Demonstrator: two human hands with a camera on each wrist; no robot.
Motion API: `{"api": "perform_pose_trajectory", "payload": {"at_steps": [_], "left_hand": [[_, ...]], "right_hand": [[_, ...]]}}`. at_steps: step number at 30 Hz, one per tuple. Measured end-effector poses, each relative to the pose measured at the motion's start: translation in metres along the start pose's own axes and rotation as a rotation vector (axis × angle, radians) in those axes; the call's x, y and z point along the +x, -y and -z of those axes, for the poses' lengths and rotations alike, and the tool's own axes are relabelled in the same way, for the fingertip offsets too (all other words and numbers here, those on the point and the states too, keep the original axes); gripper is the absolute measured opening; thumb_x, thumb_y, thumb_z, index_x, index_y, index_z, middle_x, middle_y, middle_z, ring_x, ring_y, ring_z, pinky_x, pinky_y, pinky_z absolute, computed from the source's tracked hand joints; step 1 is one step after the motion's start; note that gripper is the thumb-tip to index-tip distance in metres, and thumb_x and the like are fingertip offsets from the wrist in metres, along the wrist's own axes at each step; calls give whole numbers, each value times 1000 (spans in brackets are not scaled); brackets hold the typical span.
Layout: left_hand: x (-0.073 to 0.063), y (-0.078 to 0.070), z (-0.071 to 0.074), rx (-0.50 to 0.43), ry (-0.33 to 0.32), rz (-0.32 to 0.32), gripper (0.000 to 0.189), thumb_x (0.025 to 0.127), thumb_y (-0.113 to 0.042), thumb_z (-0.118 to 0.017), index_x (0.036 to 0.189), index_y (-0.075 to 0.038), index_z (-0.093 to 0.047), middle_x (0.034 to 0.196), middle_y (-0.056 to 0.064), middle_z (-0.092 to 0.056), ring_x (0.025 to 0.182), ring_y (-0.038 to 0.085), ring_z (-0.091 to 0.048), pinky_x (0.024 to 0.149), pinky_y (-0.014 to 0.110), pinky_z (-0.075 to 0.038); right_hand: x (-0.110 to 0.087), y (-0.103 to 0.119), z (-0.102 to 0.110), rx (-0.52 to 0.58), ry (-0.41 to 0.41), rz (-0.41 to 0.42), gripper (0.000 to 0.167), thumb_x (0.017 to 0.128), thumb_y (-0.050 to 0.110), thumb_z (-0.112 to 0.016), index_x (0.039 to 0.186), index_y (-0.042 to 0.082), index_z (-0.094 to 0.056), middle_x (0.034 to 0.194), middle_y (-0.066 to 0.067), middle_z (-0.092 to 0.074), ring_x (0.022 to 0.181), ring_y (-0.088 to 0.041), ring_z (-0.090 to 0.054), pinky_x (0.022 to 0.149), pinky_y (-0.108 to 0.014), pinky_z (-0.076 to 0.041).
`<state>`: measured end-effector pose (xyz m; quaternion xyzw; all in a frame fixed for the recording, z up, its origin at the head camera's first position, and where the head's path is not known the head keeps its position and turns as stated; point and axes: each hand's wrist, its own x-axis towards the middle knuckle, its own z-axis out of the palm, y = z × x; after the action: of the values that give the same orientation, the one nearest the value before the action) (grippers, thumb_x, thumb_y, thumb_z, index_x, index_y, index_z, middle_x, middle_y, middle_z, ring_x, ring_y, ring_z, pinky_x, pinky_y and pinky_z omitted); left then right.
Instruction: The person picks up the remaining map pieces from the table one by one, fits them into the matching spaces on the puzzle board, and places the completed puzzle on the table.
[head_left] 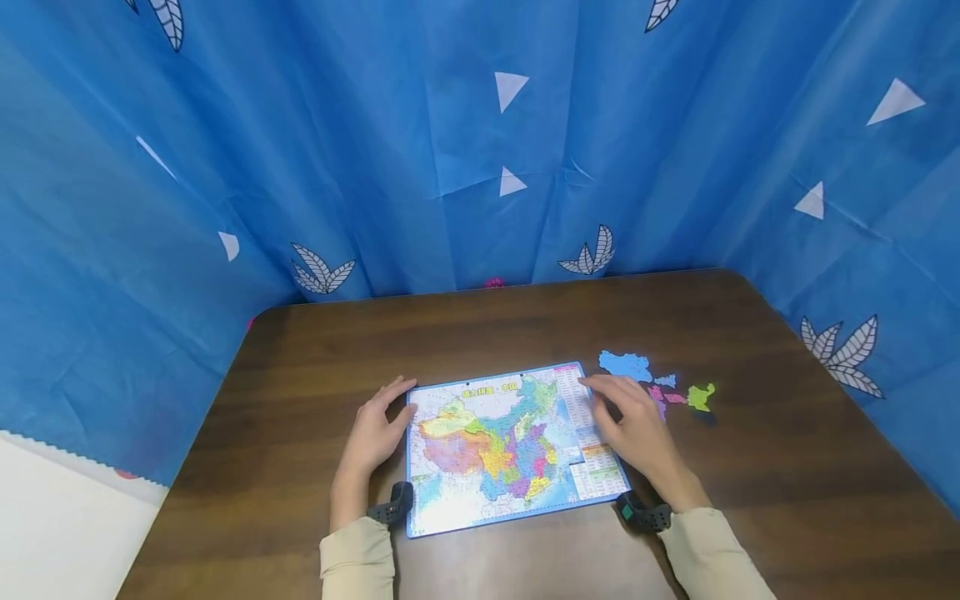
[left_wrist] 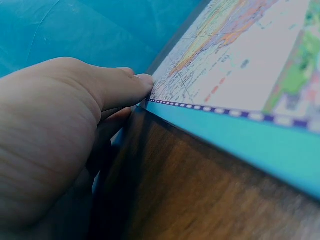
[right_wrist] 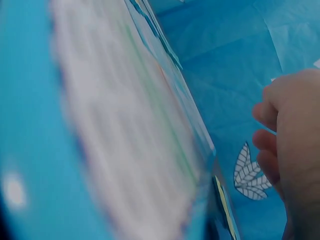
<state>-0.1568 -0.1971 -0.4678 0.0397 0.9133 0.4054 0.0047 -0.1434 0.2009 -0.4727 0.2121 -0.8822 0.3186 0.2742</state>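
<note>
A map puzzle board (head_left: 491, 406) with a blue border lies on the table, its coloured regions filling the middle and text columns down the right side. My left hand (head_left: 377, 427) is at the board's left edge, fingers fairly straight. In the left wrist view the thumb (left_wrist: 132, 90) meets that edge, and the other fingers are partly hidden below it. Over the right edge, my right hand (head_left: 636, 422) has its fingers loosely bent and pointing toward the board. The right wrist view shows those fingers (right_wrist: 267, 145) with nothing between them, beside the blurred board (right_wrist: 130, 125).
Right of the board lie several loose puzzle pieces: a large blue one (head_left: 626, 365), a small blue one (head_left: 665, 381), a pink one (head_left: 676, 398) and a green one (head_left: 701, 397). A blue patterned curtain (head_left: 465, 150) hangs behind the brown wooden table (head_left: 300, 358).
</note>
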Motion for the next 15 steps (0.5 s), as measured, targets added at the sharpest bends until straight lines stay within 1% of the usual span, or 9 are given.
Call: {"api": "perform_pose_trajectory", "payload": {"at_steps": [3, 5, 6, 9, 12, 15], "left_hand": [[2, 0, 1, -12, 5, 3, 47, 102, -17, -62, 148, -10, -56, 161, 18, -41, 152, 48, -27, 123, 64, -18], [2, 1, 1, -18, 7, 3, 47, 102, -17, -62, 149, -11, -56, 161, 18, -41, 152, 48, -27, 123, 63, -18], [2, 2, 1, -22, 7, 4, 47, 102, -17, -62, 149, -11, -56, 161, 18, -41, 152, 48, -27, 123, 63, -18], [3, 3, 2, -25, 8, -4, 46, 103, -17, -61, 149, -11, -56, 161, 18, -41, 152, 48, -26, 123, 63, -19], [4, 3, 2, -32, 8, -13, 46, 103, -16, -62, 148, -11, -56, 161, 19, -42, 152, 49, -27, 123, 62, -19], [6, 2, 2, -25, 13, -20, 46, 103, -15, -61, 149, -11, -55, 161, 19, -42, 151, 49, -27, 123, 62, -19]], "right_hand": [[3, -3, 3, -12, 18, -28, 37, 83, -3, -78, 119, 5, -75, 122, -11, -74, 110, -27, -67, 98, -33, -53], [4, -5, 5, -20, 33, -54, 37, 84, -2, -78, 121, 5, -73, 124, -12, -73, 113, -30, -66, 97, -46, -54], [5, -7, 6, -20, 40, -66, 38, 85, -2, -77, 122, 5, -73, 125, -13, -73, 114, -31, -66, 96, -51, -54], [5, -11, 8, -25, 46, -96, 40, 85, -2, -77, 124, 4, -72, 126, -15, -72, 115, -34, -65, 96, -56, -53], [5, -15, 10, -31, 39, -116, 40, 86, -3, -75, 125, 3, -71, 125, -17, -72, 113, -37, -65, 93, -58, -54], [4, -20, 12, -36, 33, -142, 39, 87, -1, -73, 126, 3, -70, 126, -18, -70, 114, -38, -63, 94, -59, -53]]}}
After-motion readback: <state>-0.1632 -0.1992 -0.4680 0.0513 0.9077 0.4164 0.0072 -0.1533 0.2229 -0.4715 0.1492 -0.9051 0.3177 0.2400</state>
